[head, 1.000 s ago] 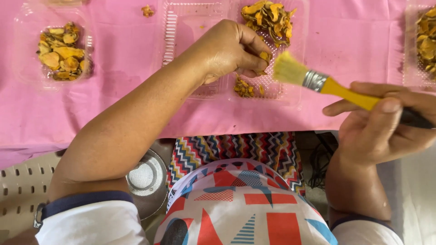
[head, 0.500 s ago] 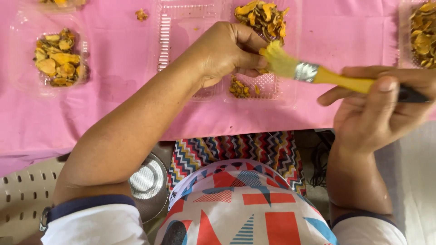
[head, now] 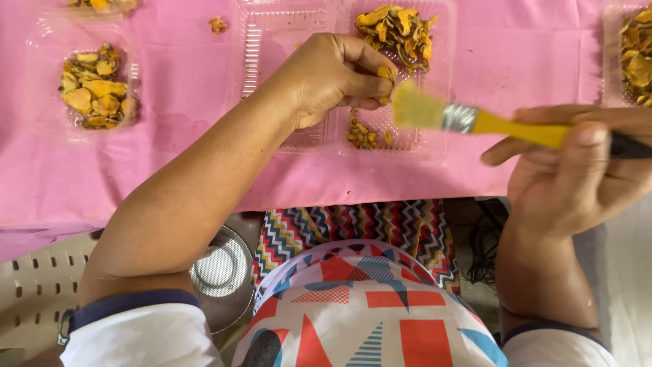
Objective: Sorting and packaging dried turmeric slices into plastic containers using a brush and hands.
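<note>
My left hand [head: 336,78] is closed over an open clear plastic clamshell tray [head: 272,41], pinching a small yellow dried slice [head: 386,73] between thumb and fingers. My right hand [head: 577,173] grips a yellow-handled paintbrush [head: 502,126] by its dark end. The brush's yellow bristles [head: 414,109] touch the pinched slice. A heap of orange-yellow dried slices [head: 401,27] lies in the tray's far right half, and a few crumbs [head: 361,134] lie in its near part.
A pink cloth [head: 190,95] covers the table. Another clear tray of slices [head: 95,85] sits at the left, a further one [head: 635,54] at the right edge. One loose slice [head: 217,25] lies on the cloth. A round metal strainer [head: 221,265] sits below the table edge.
The brush has swept left and levelled out, its bristles now against the slice in my left hand. My right hand has shifted slightly with it.
</note>
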